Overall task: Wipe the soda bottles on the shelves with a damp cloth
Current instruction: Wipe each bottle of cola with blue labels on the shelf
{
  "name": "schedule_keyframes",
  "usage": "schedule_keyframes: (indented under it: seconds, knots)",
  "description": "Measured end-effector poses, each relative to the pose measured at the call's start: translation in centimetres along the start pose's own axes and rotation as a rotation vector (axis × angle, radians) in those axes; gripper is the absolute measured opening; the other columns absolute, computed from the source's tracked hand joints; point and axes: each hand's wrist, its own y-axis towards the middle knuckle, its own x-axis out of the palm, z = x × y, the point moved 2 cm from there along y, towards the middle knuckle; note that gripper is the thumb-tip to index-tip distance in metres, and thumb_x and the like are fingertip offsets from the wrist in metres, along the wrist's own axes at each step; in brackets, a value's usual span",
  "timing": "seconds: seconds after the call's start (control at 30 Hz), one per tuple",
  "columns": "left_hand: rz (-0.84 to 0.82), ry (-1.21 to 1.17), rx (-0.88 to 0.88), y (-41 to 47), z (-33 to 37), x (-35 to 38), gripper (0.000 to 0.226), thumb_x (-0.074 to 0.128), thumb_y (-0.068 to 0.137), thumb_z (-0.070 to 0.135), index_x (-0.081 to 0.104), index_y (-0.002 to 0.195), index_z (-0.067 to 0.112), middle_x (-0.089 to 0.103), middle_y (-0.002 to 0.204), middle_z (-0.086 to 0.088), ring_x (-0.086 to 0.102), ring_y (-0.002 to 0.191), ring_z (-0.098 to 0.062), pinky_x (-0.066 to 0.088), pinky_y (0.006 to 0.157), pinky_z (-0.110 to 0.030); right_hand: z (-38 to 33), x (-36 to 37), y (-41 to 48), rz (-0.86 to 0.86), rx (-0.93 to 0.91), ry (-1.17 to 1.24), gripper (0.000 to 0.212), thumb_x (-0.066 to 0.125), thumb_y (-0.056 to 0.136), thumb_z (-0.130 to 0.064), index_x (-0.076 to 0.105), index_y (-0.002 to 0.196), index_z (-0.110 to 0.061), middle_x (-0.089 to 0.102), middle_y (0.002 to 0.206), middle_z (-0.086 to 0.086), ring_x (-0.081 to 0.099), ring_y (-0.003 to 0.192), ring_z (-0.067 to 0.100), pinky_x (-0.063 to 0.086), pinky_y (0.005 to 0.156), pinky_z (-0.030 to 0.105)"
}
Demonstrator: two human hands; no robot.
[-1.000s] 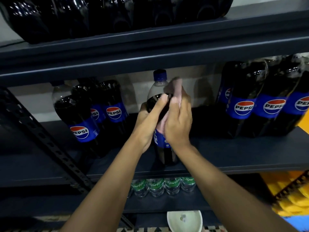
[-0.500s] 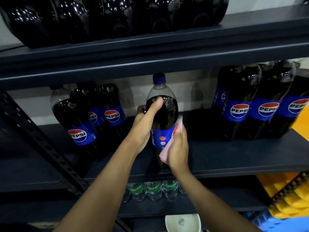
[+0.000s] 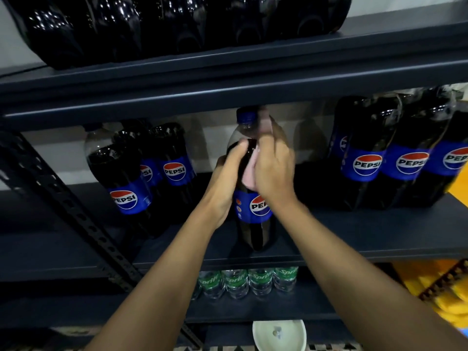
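The Pepsi bottle (image 3: 254,209) stood upright near the front edge of the middle shelf (image 3: 367,234), apart from the others, likely so both hands could get round it. The left hand (image 3: 225,181) gripped its shoulder with the thumb on the front, I think to stop it tipping while it was rubbed. The right hand (image 3: 274,171) held the pink cloth (image 3: 249,174) and pressed it on the top part of the bottle, up by the blue cap. More Pepsi bottles (image 3: 126,191) sat toward the left end of the shelf and a wrapped pack (image 3: 367,160) toward the right end.

The right hand hid most of the cloth and a bit of the label. The left fingers went behind the bottle, out of sight. The right hand looked blurry. I could not tell if the cloth was wet. The small Sprite bottles (image 3: 235,282) on the shelf below showed only their tops
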Motion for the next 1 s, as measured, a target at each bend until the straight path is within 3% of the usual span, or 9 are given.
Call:
schedule_keyframes:
  seconds: [0.13, 0.2, 0.27, 0.4, 0.57, 0.63, 0.7, 0.83, 1.0]
  knots:
    - [0.011, 0.049, 0.041, -0.1, -0.5, 0.2, 0.068, 0.063, 0.086, 0.063, 0.072, 0.129, 0.011, 0.08, 0.117, -0.005, 0.075, 0.112, -0.013, 0.059, 0.094, -0.025, 5.3, 0.7, -5.8, 0.12, -0.081, -0.031, 0.05, 0.025, 0.11, -0.043, 0.037, 0.154, -0.024, 0.055, 0.138, -0.01, 0.051, 0.127, 0.001, 0.04, 0.106, 0.02]
    - [0.033, 0.026, -0.002, 0.3, -1.0, 0.1, 0.079, 0.069, 0.081, 0.071, 0.067, 0.135, 0.014, 0.079, 0.118, -0.001, 0.075, 0.109, -0.011, 0.058, 0.088, -0.024, 8.2, 0.6, -8.4, 0.091, 0.029, -0.046, 0.045, 0.023, 0.108, -0.045, 0.032, 0.151, -0.038, 0.051, 0.13, -0.022, 0.05, 0.121, -0.005, 0.041, 0.1, 0.018]
    - [0.065, 0.022, -0.032, 0.8, -1.5, -0.1, 0.095, 0.076, 0.073, 0.08, 0.06, 0.142, 0.016, 0.078, 0.122, 0.0, 0.076, 0.108, -0.012, 0.06, 0.085, -0.026, 11.0, 0.3, -10.7, 0.03, 0.171, -0.095, 0.043, 0.025, 0.107, -0.045, 0.029, 0.149, -0.048, 0.054, 0.123, -0.012, 0.053, 0.116, 0.006, 0.046, 0.096, 0.03]
    - [0.099, 0.047, -0.029, 1.4, -2.0, -0.7, 0.123, 0.078, 0.052, 0.093, 0.051, 0.147, 0.019, 0.075, 0.128, 0.002, 0.075, 0.112, -0.013, 0.059, 0.096, -0.036, 11.8, -0.4, -11.9, -0.042, 0.327, -0.056, 0.058, 0.022, 0.1, -0.065, 0.024, 0.156, -0.05, 0.048, 0.139, -0.013, 0.046, 0.132, 0.006, 0.038, 0.11, 0.033]
    - [0.046, 0.002, 0.014, 1.4, -2.2, -1.1, 0.099, 0.075, 0.071, 0.081, 0.057, 0.145, 0.018, 0.075, 0.129, 0.0, 0.072, 0.119, -0.014, 0.052, 0.11, -0.043, 6.6, -0.6, -7.2, -0.048, 0.237, 0.078, 0.05, 0.022, 0.107, -0.056, 0.029, 0.156, -0.048, 0.042, 0.14, -0.037, 0.042, 0.131, -0.014, 0.035, 0.113, 0.026]
    - [0.029, 0.01, 0.038, 1.3, -2.1, -1.2, 0.087, 0.07, 0.077, 0.078, 0.063, 0.141, 0.019, 0.075, 0.129, -0.001, 0.07, 0.122, -0.016, 0.049, 0.113, -0.044, 4.1, -0.8, -4.2, -0.051, 0.195, 0.068, 0.053, 0.024, 0.106, -0.055, 0.043, 0.152, -0.037, 0.051, 0.145, -0.019, 0.049, 0.131, -0.002, 0.04, 0.114, 0.031]
    - [0.016, 0.025, 0.039, 1.0, -1.7, -1.0, 0.076, 0.063, 0.08, 0.077, 0.069, 0.135, 0.024, 0.077, 0.125, -0.002, 0.072, 0.12, -0.019, 0.05, 0.11, -0.045, 1.1, -1.0, -1.2, -0.112, 0.202, 0.033, 0.054, 0.029, 0.104, -0.06, 0.062, 0.132, -0.028, 0.068, 0.125, -0.001, 0.064, 0.114, 0.012, 0.051, 0.103, 0.042]
    - [0.017, -0.027, 0.046, 0.5, -1.7, -0.6, 0.061, 0.055, 0.093, 0.07, 0.072, 0.129, 0.024, 0.079, 0.119, -0.006, 0.075, 0.113, -0.022, 0.055, 0.104, -0.044, -1.8, -1.1, 1.5, -0.227, 0.209, -0.014, 0.038, 0.039, 0.108, -0.047, 0.067, 0.101, -0.023, 0.072, 0.088, 0.0, 0.067, 0.079, 0.009, 0.051, 0.075, 0.031]
    - [0.115, -0.06, 0.084, 0.4, -2.6, 0.3, 0.071, 0.059, 0.089, 0.076, 0.073, 0.128, 0.019, 0.078, 0.122, -0.007, 0.073, 0.117, -0.024, 0.053, 0.108, -0.049, 1.6, 0.0, -1.4, 0.011, 0.159, 0.233, 0.041, 0.037, 0.109, -0.043, 0.065, 0.132, -0.025, 0.069, 0.127, -0.01, 0.061, 0.122, 0.003, 0.047, 0.108, 0.031]
